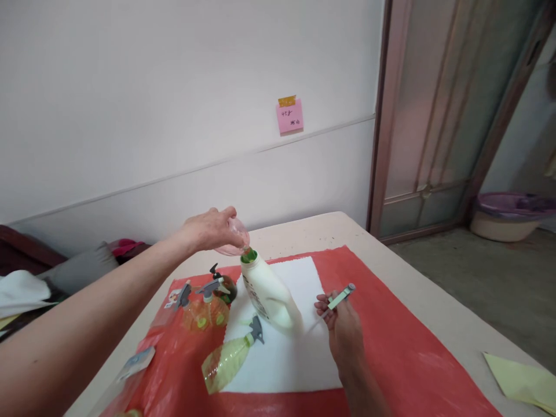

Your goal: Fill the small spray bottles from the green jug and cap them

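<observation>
My left hand (pixel 211 229) is closed around a small clear cup (pixel 237 238) tipped over the green mouth of a tilted white jug (pixel 269 295), which stands on a white sheet (pixel 299 347). My right hand (pixel 343 324) rests on the sheet just right of the jug and pinches a thin light-green stick with a grey tip (pixel 341 296). A spray bottle of yellow-green liquid (pixel 228 359) lies on its side in front of the jug. Another spray bottle with orange liquid (pixel 204 310) and a dark spray bottle (pixel 226 286) stand to the left.
A red plastic sheet (pixel 412 359) covers the beige table (pixel 438 301). Yellow paper (pixel 521 379) lies at the right edge. A pink note (pixel 289 116) is stuck to the wall. A door and a purple basin (pixel 512 214) are at the right; cloth piles at the left.
</observation>
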Action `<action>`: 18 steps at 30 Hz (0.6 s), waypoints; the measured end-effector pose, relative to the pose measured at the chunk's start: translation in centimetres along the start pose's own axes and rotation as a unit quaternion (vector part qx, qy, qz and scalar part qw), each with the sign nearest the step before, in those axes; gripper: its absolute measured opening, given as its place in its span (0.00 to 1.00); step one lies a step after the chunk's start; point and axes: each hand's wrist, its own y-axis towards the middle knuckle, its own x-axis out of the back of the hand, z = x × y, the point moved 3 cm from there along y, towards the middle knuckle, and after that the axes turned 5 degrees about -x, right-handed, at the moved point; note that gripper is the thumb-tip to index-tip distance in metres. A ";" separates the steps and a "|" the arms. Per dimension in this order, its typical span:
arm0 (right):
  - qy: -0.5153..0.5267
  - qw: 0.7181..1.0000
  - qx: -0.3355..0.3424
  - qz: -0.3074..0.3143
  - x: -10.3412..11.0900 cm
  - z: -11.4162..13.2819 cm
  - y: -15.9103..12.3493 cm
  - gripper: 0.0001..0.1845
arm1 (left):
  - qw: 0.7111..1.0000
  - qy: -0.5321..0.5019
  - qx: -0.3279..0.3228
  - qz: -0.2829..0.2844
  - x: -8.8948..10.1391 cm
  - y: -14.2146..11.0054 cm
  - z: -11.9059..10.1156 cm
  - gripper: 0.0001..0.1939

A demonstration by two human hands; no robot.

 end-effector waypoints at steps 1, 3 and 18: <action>0.001 1.000 0.000 -0.002 0.0 0.0 0.0 0.20 | 1.000 0.002 0.001 0.001 0.1 0.0 -0.2 0.39; 0.002 1.000 0.001 -0.003 -0.1 0.1 0.0 0.20 | 1.000 0.007 0.003 0.003 0.3 0.0 -0.7 0.40; 0.003 1.000 0.007 -0.002 0.1 0.1 0.2 0.22 | 0.986 -0.138 0.036 -0.086 -3.4 -3.7 2.7 0.39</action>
